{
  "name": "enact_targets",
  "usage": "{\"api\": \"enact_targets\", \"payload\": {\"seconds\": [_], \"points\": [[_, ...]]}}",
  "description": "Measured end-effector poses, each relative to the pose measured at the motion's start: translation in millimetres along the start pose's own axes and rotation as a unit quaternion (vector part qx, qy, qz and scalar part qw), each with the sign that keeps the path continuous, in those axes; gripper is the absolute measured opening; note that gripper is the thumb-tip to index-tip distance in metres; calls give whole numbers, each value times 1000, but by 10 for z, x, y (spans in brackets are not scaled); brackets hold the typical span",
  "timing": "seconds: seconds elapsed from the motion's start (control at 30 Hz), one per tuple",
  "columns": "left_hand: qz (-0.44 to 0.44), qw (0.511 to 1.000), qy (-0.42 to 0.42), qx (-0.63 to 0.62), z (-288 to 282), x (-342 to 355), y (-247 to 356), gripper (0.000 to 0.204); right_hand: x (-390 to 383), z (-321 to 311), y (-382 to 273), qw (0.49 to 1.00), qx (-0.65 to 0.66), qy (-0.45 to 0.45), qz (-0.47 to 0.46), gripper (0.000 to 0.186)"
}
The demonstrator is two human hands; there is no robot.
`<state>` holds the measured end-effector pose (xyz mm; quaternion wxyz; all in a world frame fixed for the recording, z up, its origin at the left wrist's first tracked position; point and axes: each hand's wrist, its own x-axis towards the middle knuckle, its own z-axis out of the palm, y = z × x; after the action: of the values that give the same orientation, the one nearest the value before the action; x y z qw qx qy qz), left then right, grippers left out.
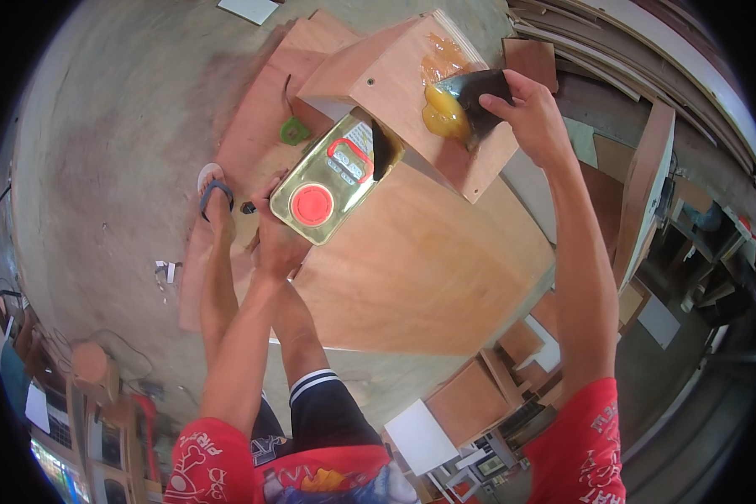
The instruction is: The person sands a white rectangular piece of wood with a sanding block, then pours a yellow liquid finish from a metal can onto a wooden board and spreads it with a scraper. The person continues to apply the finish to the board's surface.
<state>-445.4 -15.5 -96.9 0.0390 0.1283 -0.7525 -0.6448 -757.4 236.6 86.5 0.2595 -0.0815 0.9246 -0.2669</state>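
My left hand (279, 239) grips the lower left side of a gold metal tin (317, 172), which is tilted. A round red cap and a red carrying handle sit on the tin's top, and a dark cut opening shows at one corner. In my right hand (536, 118) is a black flat spreader (484, 94), pinched between thumb and fingers. Its edge meets a thick blob of yellow glue (445, 115) on the wooden box (395, 88). A thinner amber smear lies farther up the same plywood face.
A large plywood panel (428, 260) spreads below the box, with another reddish board (256, 126) at left. A green plastic piece (294, 130) lies on that board. My sandalled foot (217, 189) rests by its edge. Wood offcuts (479, 386) and stacked boards (596, 42) stand at right.
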Motion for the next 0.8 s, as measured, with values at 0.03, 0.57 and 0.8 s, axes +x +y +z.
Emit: {"api": "enact_targets", "payload": {"seconds": [0.03, 0.57, 0.8], "points": [[-6, 1000, -3, -1, -28, 14, -21, 99, 9, 28, -80, 999, -31, 9, -14, 35], [-9, 1000, -15, -18, -122, 116, 7, 102, -90, 133, -471, 994, -105, 28, -9, 28], [3, 999, 13, 32, -36, 24, 115, 102, -336, 186, -234, 996, -39, 49, 63, 30]]}}
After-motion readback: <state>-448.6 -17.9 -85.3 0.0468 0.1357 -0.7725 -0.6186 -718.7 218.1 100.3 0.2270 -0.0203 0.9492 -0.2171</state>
